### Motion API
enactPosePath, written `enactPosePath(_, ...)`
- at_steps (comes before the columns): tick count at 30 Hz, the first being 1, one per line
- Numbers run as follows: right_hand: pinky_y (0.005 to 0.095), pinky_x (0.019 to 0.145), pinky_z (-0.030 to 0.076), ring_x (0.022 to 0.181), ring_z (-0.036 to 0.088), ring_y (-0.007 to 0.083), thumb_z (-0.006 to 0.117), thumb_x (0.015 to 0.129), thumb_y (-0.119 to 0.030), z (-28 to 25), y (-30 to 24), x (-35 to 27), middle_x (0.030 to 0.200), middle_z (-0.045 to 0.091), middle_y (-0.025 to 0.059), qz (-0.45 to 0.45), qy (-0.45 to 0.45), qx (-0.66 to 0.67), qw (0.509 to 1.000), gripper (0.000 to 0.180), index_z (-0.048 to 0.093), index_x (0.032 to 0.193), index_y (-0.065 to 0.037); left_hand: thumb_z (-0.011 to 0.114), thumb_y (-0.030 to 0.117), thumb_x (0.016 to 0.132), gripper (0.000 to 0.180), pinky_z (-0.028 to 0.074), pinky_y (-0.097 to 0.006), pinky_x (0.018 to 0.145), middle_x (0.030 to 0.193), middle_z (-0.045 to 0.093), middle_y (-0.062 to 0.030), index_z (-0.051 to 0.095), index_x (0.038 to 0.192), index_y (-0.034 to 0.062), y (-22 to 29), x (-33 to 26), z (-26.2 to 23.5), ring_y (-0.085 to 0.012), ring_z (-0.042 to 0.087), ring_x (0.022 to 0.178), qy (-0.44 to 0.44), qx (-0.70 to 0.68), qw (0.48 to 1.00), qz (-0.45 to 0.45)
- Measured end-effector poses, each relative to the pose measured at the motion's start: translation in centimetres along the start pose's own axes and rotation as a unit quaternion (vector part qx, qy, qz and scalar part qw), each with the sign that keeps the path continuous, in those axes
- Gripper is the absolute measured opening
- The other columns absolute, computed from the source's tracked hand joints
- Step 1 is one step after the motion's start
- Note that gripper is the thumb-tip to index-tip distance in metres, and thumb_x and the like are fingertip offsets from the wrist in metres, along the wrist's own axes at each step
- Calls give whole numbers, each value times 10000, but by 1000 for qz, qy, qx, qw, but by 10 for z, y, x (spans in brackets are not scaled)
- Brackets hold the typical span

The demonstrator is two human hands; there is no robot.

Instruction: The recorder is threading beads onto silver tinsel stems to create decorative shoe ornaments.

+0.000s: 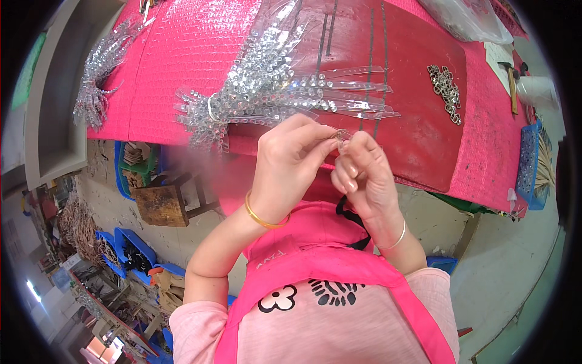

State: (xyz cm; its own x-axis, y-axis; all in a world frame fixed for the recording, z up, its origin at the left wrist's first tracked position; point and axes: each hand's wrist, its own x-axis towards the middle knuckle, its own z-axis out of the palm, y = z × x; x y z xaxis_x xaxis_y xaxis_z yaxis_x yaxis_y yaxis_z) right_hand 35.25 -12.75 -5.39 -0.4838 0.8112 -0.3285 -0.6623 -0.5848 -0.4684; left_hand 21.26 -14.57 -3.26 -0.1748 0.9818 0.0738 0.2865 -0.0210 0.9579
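Note:
My left hand and my right hand meet at the near edge of the dark red mat. Both are closed in a pinch on the end of a clear strap; the fingers cover most of it, and whether a buckle is on it cannot be made out. Just beyond my left hand lies a large bundle of clear straps set with shiny stones, bound with a white tie. Several loose strap ends fan out to the right across the mat. A small pile of metal buckles lies on the mat's right side.
A pink cover lies over the table. Another bundle of studded straps is at the far left. On the right are a hammer, a blue basket and a plastic bag. A wooden stool stands below the table.

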Motion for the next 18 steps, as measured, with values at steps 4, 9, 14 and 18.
enactPosePath(4, 203, 356, 291, 370, 381, 47, 567, 860, -102, 1, -1, 3, 495, 416, -26, 69, -11, 7, 998, 164, 488, 717, -83, 630, -49, 706, 111, 446, -275, 512, 710, 586, -100, 637, 811, -12, -4, -5, 4, -185, 584, 596, 2, 23, 999, 27)
enactPosePath(9, 197, 336, 264, 355, 371, 51, 581, 859, -125, -4, -3, 1, 516, 427, -26, 99, -23, -36, 994, 157, 488, 741, -81, 642, -54, 696, 131, 460, -279, 530, 739, 591, -100, 636, 816, -4, -9, -10, 4, -189, 593, 630, 25, 35, 994, 100)
enactPosePath(14, 183, 361, 261, 406, 380, 34, 606, 832, -88, 3, 7, -1, 581, 467, -25, 1, 25, -69, 997, 92, 537, 777, -61, 646, -37, 689, 151, 464, -282, 531, 738, 586, -95, 625, 832, 5, -7, -12, 0, -205, 598, 634, -21, 59, 985, 159)
enactPosePath(18, 176, 380, 248, 447, 357, 18, 615, 802, -22, -1, -2, -5, 606, 476, -32, -40, 31, -216, 975, 31, 587, 806, -35, 658, 38, 681, 116, 445, -302, 523, 723, 563, -54, 605, 783, 27, -14, -13, -11, -201, 579, 633, -117, 95, 971, 185)
